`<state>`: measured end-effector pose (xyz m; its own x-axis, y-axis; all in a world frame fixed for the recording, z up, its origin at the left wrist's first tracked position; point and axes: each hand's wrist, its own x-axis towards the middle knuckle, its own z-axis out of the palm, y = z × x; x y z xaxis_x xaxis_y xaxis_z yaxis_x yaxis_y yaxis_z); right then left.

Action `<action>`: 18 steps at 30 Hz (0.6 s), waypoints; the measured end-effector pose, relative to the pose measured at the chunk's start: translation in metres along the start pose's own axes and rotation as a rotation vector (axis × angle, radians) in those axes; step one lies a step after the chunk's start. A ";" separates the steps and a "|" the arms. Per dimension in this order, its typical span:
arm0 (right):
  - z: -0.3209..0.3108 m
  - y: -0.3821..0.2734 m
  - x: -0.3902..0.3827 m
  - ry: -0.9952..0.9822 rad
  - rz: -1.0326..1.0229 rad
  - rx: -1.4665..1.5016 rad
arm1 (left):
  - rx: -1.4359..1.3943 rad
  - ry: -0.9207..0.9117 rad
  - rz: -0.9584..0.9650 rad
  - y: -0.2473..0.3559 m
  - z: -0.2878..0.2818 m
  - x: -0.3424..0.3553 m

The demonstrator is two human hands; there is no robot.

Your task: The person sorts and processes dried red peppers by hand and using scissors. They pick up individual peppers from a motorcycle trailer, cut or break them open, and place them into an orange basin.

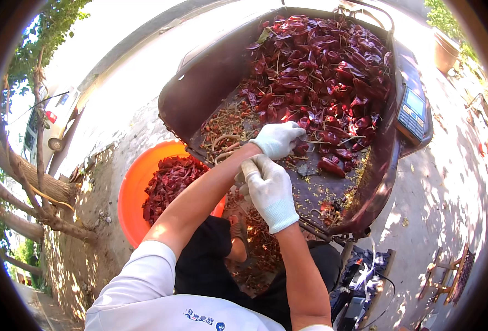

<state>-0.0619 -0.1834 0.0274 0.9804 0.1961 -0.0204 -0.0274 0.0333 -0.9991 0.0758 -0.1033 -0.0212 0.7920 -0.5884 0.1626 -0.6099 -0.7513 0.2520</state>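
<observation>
My left hand (280, 140), in a white glove, reaches over the metal cart tray (200, 105) to the near edge of a heap of dried red chillies (321, 71). Its fingers are closed on a dried red chilli (301, 148), partly hidden by the glove. Nearer to me, just below the left wrist, is my right hand (267, 187), also gloved in white. Those fingers curl downward and inward; what they hold, if anything, is hidden. Left of my left forearm, an orange basin (131, 190) contains broken red chilli pieces (172, 182).
Stems and yellow seeds (332, 207) litter the tray's near part. A device with a screen and keys (412, 113) rests on its right rim. Chilli scraps (260, 237) lie between my legs. A small wooden stool (453, 276) stands at right; tree trunks (51, 185) rise at left.
</observation>
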 end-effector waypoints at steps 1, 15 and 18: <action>-0.004 -0.003 0.000 -0.011 0.039 0.065 | 0.058 -0.068 -0.015 0.002 0.004 0.009; -0.022 0.002 0.005 0.326 0.007 0.034 | -0.531 0.269 -0.448 0.007 -0.040 -0.056; -0.025 0.018 0.012 0.351 -0.015 0.003 | -0.558 0.330 -0.506 0.017 -0.043 -0.069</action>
<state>-0.0454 -0.2048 0.0081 0.9880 -0.1533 -0.0180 -0.0125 0.0365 -0.9993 0.0121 -0.0625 0.0127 0.9878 -0.0348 0.1519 -0.1428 -0.5918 0.7933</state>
